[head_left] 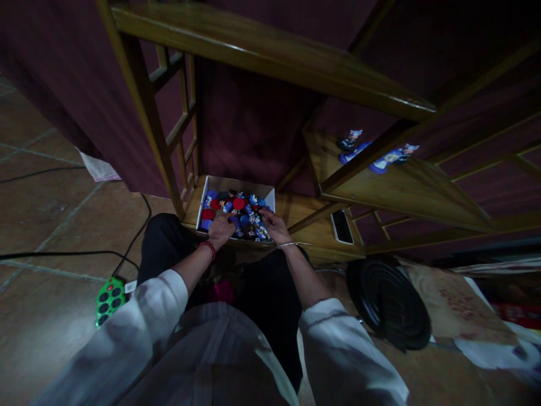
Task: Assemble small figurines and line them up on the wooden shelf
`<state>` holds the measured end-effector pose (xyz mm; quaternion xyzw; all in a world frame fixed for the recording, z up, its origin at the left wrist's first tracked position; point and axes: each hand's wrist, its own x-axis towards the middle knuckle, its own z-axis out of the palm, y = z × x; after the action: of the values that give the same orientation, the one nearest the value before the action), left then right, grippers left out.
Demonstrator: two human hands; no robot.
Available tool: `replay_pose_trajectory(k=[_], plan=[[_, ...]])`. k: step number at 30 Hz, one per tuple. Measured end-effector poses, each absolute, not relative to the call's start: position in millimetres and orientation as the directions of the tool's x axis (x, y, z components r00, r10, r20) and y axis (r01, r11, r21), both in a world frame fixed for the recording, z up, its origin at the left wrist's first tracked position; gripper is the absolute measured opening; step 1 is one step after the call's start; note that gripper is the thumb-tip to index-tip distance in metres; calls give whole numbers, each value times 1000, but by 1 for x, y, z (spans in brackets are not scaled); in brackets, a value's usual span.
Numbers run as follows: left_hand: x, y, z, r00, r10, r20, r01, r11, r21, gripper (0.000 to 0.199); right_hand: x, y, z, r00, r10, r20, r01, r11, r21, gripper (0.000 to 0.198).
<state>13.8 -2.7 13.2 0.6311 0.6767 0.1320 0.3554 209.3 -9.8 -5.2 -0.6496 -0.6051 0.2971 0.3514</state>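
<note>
A white open box (203,194) stands on the low wooden shelf in front of my knees. Inside it lie several small figurines (253,199) with round blue, red and dark bases, jumbled together. My left hand (222,228), with a red bead bracelet, reaches over the box's near left part. Its fingers are curled down among the figurines, and what they hold, if anything, is hidden. On the near right side is my right hand (275,225), a thin bracelet at its wrist. Its fingers stretch over the figurines, slightly apart, with nothing clearly held.
A few figurines (386,160) stand on a raised wooden shelf (406,189) to the right. A phone (341,226) lies on the low shelf (304,211). Wooden bars frame the box. On the floor are a green device (110,301) with cables and a black coiled hose (386,301).
</note>
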Motion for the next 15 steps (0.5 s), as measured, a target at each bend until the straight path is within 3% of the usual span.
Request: replay_pose_trajectory(k=[3, 7, 15], plan=[[13, -3, 12, 62, 949, -308, 765, 153, 625, 40, 217, -14, 1, 84, 996, -33, 589, -77, -805, 33], [13, -2, 10, 69, 954, -292, 765, 137, 629, 41, 218, -23, 15, 52, 994, -101, 738, -106, -666, 31], [13, -4, 13, 73, 955, -287, 769, 130, 626, 41, 206, -34, 20, -119, 989, -92, 903, 69, -423, 30]])
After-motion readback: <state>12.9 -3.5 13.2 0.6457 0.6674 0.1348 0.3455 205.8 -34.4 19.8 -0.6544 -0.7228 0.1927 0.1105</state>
